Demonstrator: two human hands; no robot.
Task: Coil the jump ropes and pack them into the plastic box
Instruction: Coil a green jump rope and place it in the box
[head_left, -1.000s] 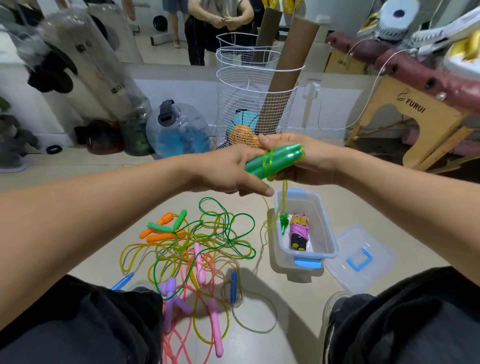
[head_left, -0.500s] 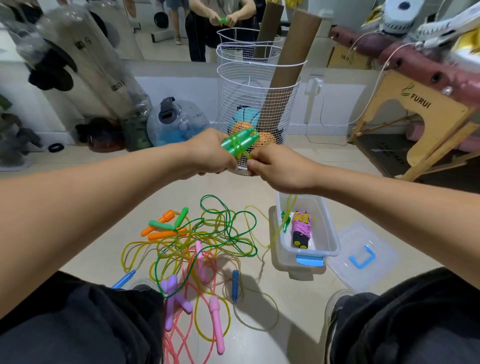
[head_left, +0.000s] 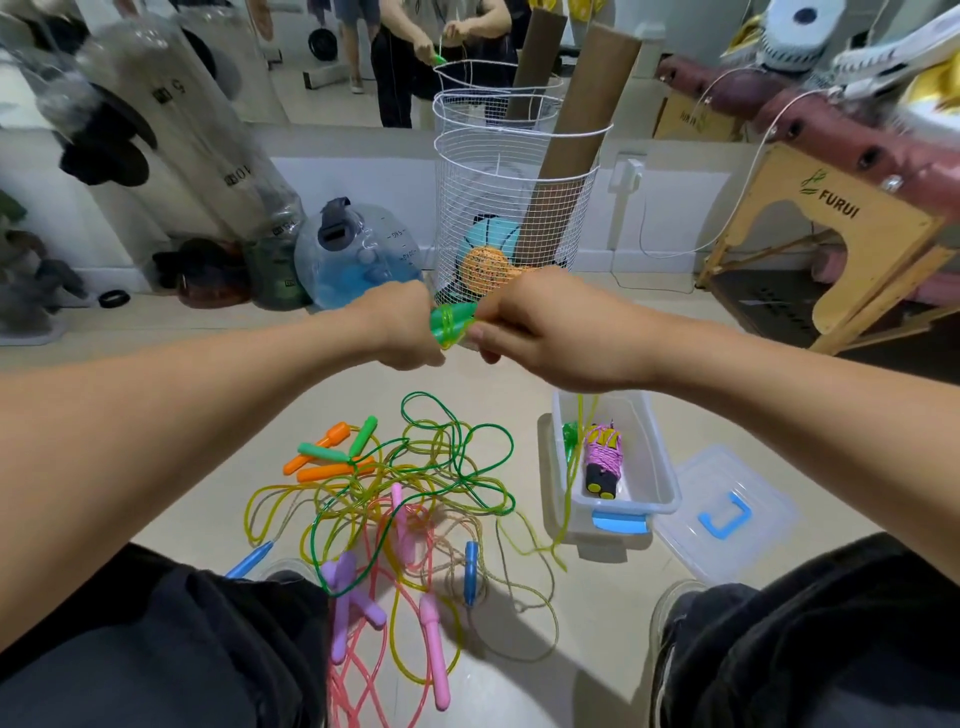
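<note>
Above a clear plastic storage box (head_left: 660, 467) with a blue latch, the left hand (head_left: 400, 327) and right hand (head_left: 540, 332) both curl tightly around a pair of green jump-rope handles (head_left: 451, 319), whose yellow-green cord (head_left: 571, 483) trails down into the box. Inside lies a coiled purple rope with black handles (head_left: 602, 460). Left of the box sprawls a tangle of loose coloured jump ropes (head_left: 405, 493); right of it rests the clear lid (head_left: 727, 514). Beyond the box stands a white wire basket (head_left: 514, 171) holding balls and cardboard tubes.

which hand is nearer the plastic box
Right. The right hand is raised almost directly above the box's far end; the left hand is raised further to its left.
</note>
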